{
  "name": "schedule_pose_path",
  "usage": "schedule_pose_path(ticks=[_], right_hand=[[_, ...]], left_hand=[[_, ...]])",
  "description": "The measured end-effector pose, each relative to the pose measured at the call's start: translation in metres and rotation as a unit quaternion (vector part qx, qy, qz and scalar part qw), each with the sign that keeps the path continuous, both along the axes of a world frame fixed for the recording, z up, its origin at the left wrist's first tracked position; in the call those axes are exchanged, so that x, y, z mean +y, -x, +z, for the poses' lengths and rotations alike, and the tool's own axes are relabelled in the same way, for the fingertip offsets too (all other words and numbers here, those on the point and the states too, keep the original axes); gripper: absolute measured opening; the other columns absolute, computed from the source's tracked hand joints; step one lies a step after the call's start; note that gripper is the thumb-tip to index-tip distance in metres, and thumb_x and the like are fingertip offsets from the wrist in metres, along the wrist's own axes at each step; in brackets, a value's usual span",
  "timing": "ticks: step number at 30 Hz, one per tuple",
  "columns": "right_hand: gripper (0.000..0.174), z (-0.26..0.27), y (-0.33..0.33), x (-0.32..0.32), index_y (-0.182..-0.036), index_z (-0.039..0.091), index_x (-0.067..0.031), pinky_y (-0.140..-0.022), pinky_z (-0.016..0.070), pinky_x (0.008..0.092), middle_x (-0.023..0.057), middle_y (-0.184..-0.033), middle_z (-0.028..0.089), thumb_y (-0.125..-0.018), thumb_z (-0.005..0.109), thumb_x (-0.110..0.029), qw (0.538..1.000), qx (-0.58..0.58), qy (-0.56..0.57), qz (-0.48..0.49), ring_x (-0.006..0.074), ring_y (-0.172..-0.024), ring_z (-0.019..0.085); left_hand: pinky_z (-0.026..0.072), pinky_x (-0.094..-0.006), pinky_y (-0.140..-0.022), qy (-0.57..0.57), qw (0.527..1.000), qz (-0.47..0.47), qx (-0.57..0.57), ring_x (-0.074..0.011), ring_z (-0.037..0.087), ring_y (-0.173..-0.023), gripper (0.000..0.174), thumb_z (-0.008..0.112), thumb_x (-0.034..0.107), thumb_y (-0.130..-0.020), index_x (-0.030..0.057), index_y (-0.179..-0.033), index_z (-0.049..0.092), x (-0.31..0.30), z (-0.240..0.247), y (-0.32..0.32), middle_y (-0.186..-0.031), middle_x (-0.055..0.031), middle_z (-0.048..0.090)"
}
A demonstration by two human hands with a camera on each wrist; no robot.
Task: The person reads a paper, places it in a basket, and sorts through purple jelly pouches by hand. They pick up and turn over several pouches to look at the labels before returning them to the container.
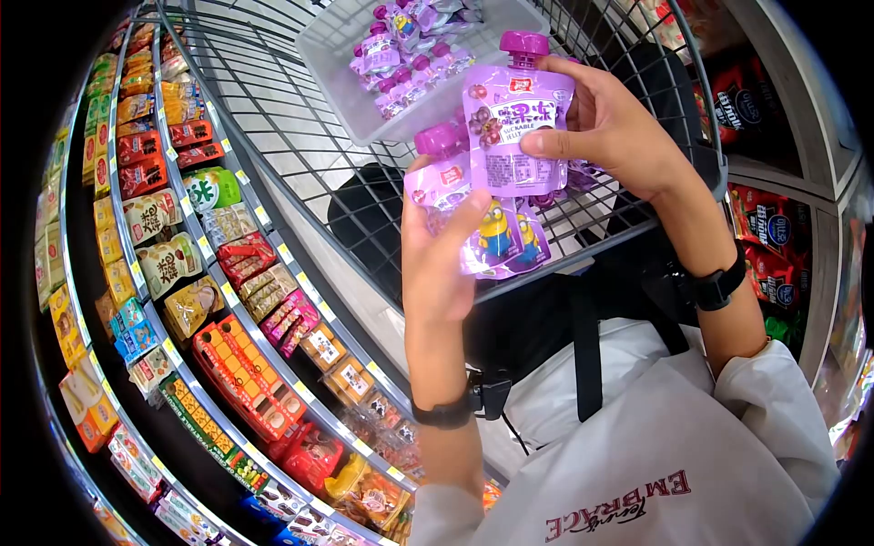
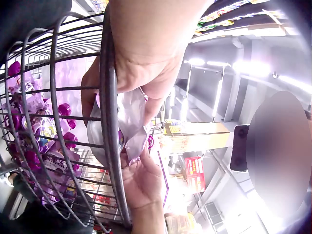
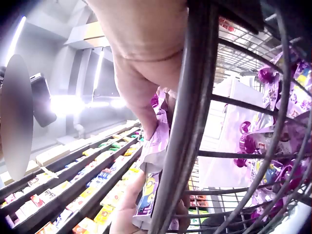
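In the head view my right hand (image 1: 621, 129) pinches a purple jelly pouch (image 1: 517, 168) with a magenta screw cap, its thumb across the printed front. My left hand (image 1: 439, 259) grips another capped jelly pouch (image 1: 441, 189), lower and to the left. The two pouches overlap in this view. Below them show pouch parts printed with yellow cartoon figures (image 1: 496, 232); their upper parts are hidden. Both hands are over the near rim of a wire shopping cart (image 1: 337, 218). In the left wrist view, the cart's bars partly cover the pouches and my left hand (image 2: 141, 73).
Inside the cart, a pale plastic bin (image 1: 332, 68) holds several more purple pouches (image 1: 410, 68). More pouches lie at the cart's near right, partly behind my right hand. Shelves of packaged snacks (image 1: 173, 264) run along the left; red packages (image 1: 765, 218) fill a right-hand shelf.
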State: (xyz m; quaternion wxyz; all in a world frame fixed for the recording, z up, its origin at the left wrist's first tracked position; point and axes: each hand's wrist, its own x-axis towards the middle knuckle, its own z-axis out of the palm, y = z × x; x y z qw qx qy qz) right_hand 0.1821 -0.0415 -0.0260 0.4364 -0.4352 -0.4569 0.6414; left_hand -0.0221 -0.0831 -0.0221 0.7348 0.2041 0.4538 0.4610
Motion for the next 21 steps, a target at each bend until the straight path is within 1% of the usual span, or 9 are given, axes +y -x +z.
schedule_pose_path(ticks=[2, 5, 11, 18, 20, 21], right_hand=[[0.079, 0.000, 0.000, 0.001, -0.137, 0.036, 0.0093, -0.096, 0.0474, 0.0303, 0.0137, -0.116, 0.062, -0.075, 0.081, -0.009, 1.000, 0.013, 0.003, 0.015, 0.0167, -0.106, 0.060], [0.080, 0.001, 0.001, 0.001, -0.138, 0.036, 0.0093, -0.095, 0.0479, 0.0304, 0.0141, -0.116, 0.061, -0.075, 0.082, -0.010, 1.000, 0.009, -0.008, 0.014, 0.0165, -0.106, 0.060], [0.079, 0.001, 0.000, 0.001, -0.138, 0.037, 0.0079, -0.093, 0.0496, 0.0300, 0.0141, -0.116, 0.062, -0.075, 0.082, -0.011, 1.000, -0.007, -0.008, 0.021, 0.0159, -0.105, 0.061], [0.078, 0.003, -0.002, 0.001, -0.138, 0.036, 0.0079, -0.092, 0.0502, 0.0299, 0.0140, -0.116, 0.061, -0.076, 0.080, -0.011, 0.999, 0.006, -0.012, 0.029, 0.0163, -0.104, 0.061], [0.077, 0.006, -0.006, 0.000, -0.138, 0.036, 0.0076, -0.092, 0.0503, 0.0295, 0.0140, -0.116, 0.061, -0.077, 0.079, -0.010, 0.999, -0.029, -0.005, 0.018, 0.0164, -0.103, 0.061], [0.077, 0.010, -0.009, -0.001, -0.138, 0.036, 0.0076, -0.092, 0.0503, 0.0295, 0.0140, -0.116, 0.061, -0.077, 0.079, -0.010, 0.999, -0.029, -0.006, 0.022, 0.0164, -0.103, 0.061]], left_hand=[[0.0490, -0.0367, -0.094, -0.002, 1.000, -0.003, -0.003, -0.0211, 0.057, -0.111, 0.068, 0.067, -0.002, -0.084, 0.0037, -0.141, 0.030, 0.000, -0.001, 0.001, -0.123, -0.0119, 0.055], [0.0491, -0.0364, -0.093, -0.007, 1.000, -0.009, -0.008, -0.0208, 0.058, -0.111, 0.068, 0.066, -0.002, -0.084, 0.0036, -0.141, 0.030, 0.001, -0.002, 0.002, -0.123, -0.0118, 0.055], [0.0491, -0.0361, -0.093, -0.004, 1.000, -0.010, -0.007, -0.0204, 0.058, -0.111, 0.068, 0.066, -0.002, -0.084, 0.0036, -0.141, 0.030, 0.000, -0.001, 0.002, -0.124, -0.0119, 0.055], [0.0492, -0.0359, -0.093, -0.015, 1.000, -0.003, -0.010, -0.0202, 0.058, -0.111, 0.068, 0.065, -0.003, -0.084, 0.0034, -0.142, 0.030, 0.000, 0.000, 0.000, -0.124, -0.0121, 0.056], [0.0502, -0.0360, -0.092, -0.020, 1.000, -0.004, -0.006, -0.0209, 0.059, -0.109, 0.061, 0.062, 0.000, -0.088, 0.0031, -0.140, 0.032, -0.001, -0.001, 0.000, -0.123, -0.0126, 0.057], [0.0502, -0.0360, -0.092, -0.021, 1.000, 0.000, -0.005, -0.0209, 0.059, -0.109, 0.061, 0.062, 0.000, -0.088, 0.0031, -0.140, 0.032, 0.000, -0.001, 0.000, -0.123, -0.0126, 0.057]])
